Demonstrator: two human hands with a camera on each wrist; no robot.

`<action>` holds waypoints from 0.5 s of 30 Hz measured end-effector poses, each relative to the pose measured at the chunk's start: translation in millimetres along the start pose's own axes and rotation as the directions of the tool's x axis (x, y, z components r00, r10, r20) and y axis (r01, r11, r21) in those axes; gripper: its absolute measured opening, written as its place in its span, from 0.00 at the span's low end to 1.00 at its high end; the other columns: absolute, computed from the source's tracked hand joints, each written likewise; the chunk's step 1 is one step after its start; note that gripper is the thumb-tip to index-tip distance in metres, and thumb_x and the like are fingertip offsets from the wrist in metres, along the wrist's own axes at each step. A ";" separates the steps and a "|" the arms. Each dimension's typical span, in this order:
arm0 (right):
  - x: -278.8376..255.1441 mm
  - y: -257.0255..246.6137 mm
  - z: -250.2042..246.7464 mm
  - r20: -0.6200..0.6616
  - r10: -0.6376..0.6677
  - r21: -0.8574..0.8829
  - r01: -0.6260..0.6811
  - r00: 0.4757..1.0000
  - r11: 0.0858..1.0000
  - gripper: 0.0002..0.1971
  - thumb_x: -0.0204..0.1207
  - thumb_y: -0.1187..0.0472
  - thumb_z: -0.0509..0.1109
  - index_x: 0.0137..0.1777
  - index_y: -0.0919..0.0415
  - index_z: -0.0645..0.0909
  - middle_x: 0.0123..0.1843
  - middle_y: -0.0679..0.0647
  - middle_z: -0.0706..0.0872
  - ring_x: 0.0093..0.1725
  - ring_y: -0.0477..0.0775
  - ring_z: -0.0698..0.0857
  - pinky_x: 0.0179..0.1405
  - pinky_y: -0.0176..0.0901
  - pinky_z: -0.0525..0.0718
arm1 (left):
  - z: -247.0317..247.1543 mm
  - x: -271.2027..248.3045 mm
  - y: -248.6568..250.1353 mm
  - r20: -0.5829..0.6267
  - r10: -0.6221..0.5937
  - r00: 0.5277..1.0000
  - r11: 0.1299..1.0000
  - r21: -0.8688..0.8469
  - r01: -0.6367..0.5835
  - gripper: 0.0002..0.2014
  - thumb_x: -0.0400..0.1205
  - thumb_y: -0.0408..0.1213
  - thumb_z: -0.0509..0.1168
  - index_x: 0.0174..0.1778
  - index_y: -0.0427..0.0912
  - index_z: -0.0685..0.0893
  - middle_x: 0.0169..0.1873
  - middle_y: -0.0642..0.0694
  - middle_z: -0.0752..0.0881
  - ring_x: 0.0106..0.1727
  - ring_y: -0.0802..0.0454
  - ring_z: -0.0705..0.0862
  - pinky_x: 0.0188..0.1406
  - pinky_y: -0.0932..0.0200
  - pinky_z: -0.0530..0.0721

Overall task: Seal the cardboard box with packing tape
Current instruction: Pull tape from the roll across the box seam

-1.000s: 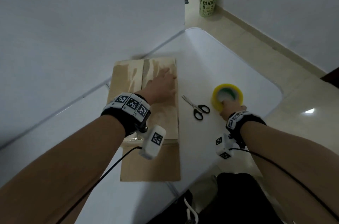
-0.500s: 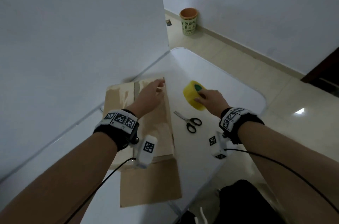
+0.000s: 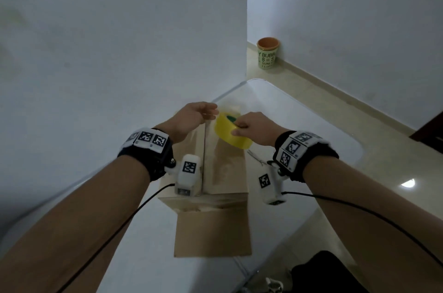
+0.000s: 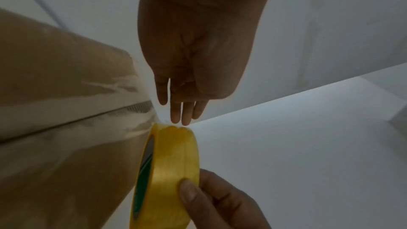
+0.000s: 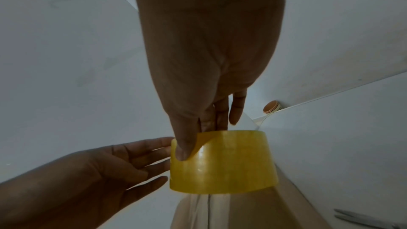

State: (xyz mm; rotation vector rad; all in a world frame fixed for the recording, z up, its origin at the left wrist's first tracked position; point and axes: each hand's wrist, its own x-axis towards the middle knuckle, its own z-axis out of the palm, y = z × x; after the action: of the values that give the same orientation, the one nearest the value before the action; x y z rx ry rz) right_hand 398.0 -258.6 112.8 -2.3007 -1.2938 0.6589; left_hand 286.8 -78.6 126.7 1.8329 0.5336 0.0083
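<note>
The brown cardboard box (image 3: 225, 168) lies on the white table (image 3: 299, 125), its top flaps meeting at a centre seam with old clear tape on it. Over the box's far end my right hand (image 3: 239, 125) grips the yellow packing tape roll (image 3: 231, 134), thumb on the outer face and fingers through the core. My left hand (image 3: 211, 113) is beside the roll with straight fingers. In the left wrist view those fingertips (image 4: 180, 119) touch the rim of the roll (image 4: 169, 171). In the right wrist view the roll (image 5: 222, 161) hangs above the seam, the left hand (image 5: 132, 159) spread alongside.
Scissors (image 3: 255, 158) lie on the table right of the box, partly behind my right wrist. A wall runs close along the table's left side. A green and orange bin (image 3: 267, 53) stands on the floor beyond the table. The box's near flap lies flat toward me.
My right hand lifted the tape roll off the table and carried it left over the box's far end. My left hand left the box top and came up to the roll.
</note>
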 end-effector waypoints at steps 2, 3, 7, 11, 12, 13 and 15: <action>1.8 -8.3 4.1 0.002 -0.013 -0.012 0.013 1.000 1.000 0.21 0.80 0.52 0.66 0.39 0.73 0.74 0.36 0.66 0.75 0.37 0.61 0.75 0.39 0.47 0.66 | -6.9 -9.1 -2.9 0.000 0.003 1.000 1.000 0.005 -0.003 0.25 0.76 0.12 0.52 0.66 0.30 0.80 0.60 0.36 0.85 0.57 0.47 0.84 0.56 0.61 0.81; 2.1 -12.7 5.5 0.003 -0.024 -0.012 0.024 1.000 1.000 0.20 0.80 0.52 0.66 0.38 0.72 0.74 0.36 0.65 0.75 0.37 0.60 0.75 0.39 0.47 0.66 | -9.0 -14.0 -4.4 -0.001 0.003 1.000 1.000 0.008 -0.003 0.24 0.76 0.13 0.53 0.64 0.32 0.82 0.59 0.36 0.85 0.56 0.47 0.85 0.56 0.60 0.81; 4.1 -27.1 12.7 -0.011 -0.066 -0.007 0.066 0.998 0.998 0.18 0.81 0.53 0.66 0.37 0.66 0.71 0.36 0.63 0.76 0.39 0.62 0.78 0.40 0.47 0.67 | -16.7 -29.8 -12.4 -0.052 -0.010 0.999 0.999 0.052 0.013 0.26 0.78 0.15 0.53 0.61 0.46 0.83 0.60 0.48 0.84 0.58 0.55 0.83 0.55 0.63 0.79; 6.3 -42.3 18.8 -0.007 -0.117 0.032 0.117 0.993 0.993 0.22 0.81 0.54 0.67 0.49 0.80 0.78 0.44 0.72 0.83 0.48 0.68 0.83 0.41 0.49 0.69 | -26.2 -31.6 -23.1 -0.097 -0.078 0.992 0.991 0.097 0.088 0.34 0.78 0.15 0.49 0.80 0.41 0.67 0.77 0.46 0.70 0.76 0.51 0.70 0.64 0.59 0.71; 7.0 -45.6 20.2 -0.008 -0.138 0.045 0.138 0.990 0.989 0.22 0.80 0.54 0.67 0.50 0.80 0.79 0.45 0.73 0.83 0.48 0.69 0.82 0.42 0.51 0.69 | -27.8 -32.2 -25.4 -0.093 -0.108 0.990 0.992 0.061 0.114 0.33 0.77 0.15 0.49 0.80 0.39 0.66 0.77 0.45 0.70 0.77 0.49 0.70 0.65 0.58 0.71; 7.4 -48.2 21.3 -0.007 -0.152 0.058 0.152 0.988 0.987 0.22 0.80 0.54 0.68 0.52 0.79 0.80 0.47 0.73 0.84 0.50 0.69 0.82 0.45 0.53 0.72 | -29.6 -33.1 -27.8 -0.082 -0.126 0.989 0.992 0.020 0.128 0.32 0.77 0.14 0.49 0.78 0.38 0.69 0.75 0.43 0.72 0.75 0.47 0.72 0.65 0.57 0.73; 6.9 -53.6 21.8 -0.011 -0.166 0.090 0.166 0.986 0.982 0.20 0.79 0.54 0.69 0.56 0.75 0.82 0.52 0.73 0.85 0.53 0.68 0.83 0.56 0.56 0.76 | -35.2 -32.9 -34.5 -0.063 -0.115 0.991 0.993 -0.026 0.114 0.31 0.74 0.12 0.50 0.70 0.36 0.78 0.68 0.41 0.81 0.69 0.45 0.79 0.65 0.51 0.79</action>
State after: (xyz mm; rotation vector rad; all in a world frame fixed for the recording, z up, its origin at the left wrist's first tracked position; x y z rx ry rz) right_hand 352.4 -224.1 124.3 -2.0942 -1.4066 0.6431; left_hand 235.6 -50.8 115.5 1.7824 0.6810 -0.0044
